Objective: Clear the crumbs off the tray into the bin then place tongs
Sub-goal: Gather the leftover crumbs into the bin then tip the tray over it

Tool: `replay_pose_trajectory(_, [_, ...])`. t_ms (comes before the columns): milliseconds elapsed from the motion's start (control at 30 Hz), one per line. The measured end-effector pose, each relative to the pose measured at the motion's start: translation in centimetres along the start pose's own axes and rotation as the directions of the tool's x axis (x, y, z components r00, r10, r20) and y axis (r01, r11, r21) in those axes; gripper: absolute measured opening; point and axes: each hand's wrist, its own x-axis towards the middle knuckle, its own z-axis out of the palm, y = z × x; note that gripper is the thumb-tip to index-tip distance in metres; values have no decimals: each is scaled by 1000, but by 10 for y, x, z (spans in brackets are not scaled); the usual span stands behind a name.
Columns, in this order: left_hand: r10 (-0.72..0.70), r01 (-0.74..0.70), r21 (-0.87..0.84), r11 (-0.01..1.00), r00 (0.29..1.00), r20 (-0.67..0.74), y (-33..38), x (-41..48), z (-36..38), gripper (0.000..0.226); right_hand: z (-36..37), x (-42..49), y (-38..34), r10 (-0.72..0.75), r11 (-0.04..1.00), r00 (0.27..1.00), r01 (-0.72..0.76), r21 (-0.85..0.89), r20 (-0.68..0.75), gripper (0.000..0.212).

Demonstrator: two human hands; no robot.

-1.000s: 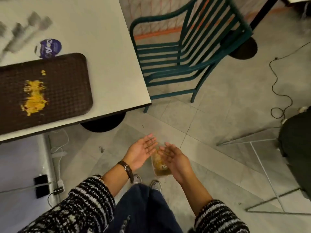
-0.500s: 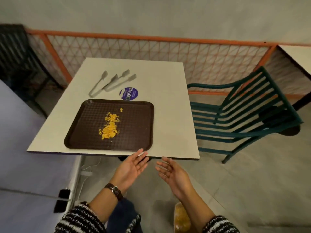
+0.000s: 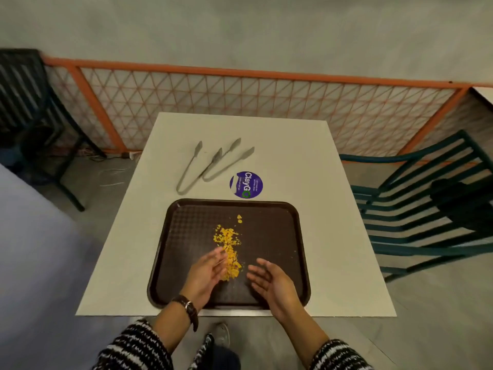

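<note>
A dark brown tray (image 3: 277,236) lies on the white table (image 3: 333,222), near its front edge. Yellow crumbs (image 3: 229,244) are strewn in a streak down the tray's middle. My left hand (image 3: 206,273) and my right hand (image 3: 269,281) hover over the tray's near half, palms facing each other, fingers apart, either side of the crumbs' near end. Both hands hold nothing. Two pairs of metal tongs (image 3: 210,164) lie on the table beyond the tray, overlapping. The bin is out of view.
A round purple sticker (image 3: 246,184) sits on the table just beyond the tray. A green slatted chair (image 3: 426,209) stands to the right, a dark chair (image 3: 29,108) at far left. An orange mesh fence (image 3: 240,108) runs behind the table.
My view has swung from the floor by my feet up to the table. Both open hands have moved forward from below the table edge to over the tray, beside the crumbs.
</note>
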Motion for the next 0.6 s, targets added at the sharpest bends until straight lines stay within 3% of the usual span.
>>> replay_pose_trajectory(133, [11,-1,78,997,990,-139,9,20,-9,34,14,15,7,11,999,999,-13,-52,-36,28])
replay_pose_trajectory(333, [-13,33,103,994,982,-189,10,47,-12,39,11,28,11,41,989,995,-53,-141,-88,28])
replay_pose_trajectory(467, [-48,68,101,993,981,-186,15,53,-10,32,8,42,10,-69,951,987,21,-307,-146,24])
replay_pose_trajectory(533, [-64,78,67,995,979,-192,18,53,-11,28,5,53,5,-213,865,967,121,-488,-138,20])
replay_pose_trajectory(600, [-81,96,60,994,974,-210,21,53,-13,27,3,68,-3,-332,682,943,220,-697,-27,18])
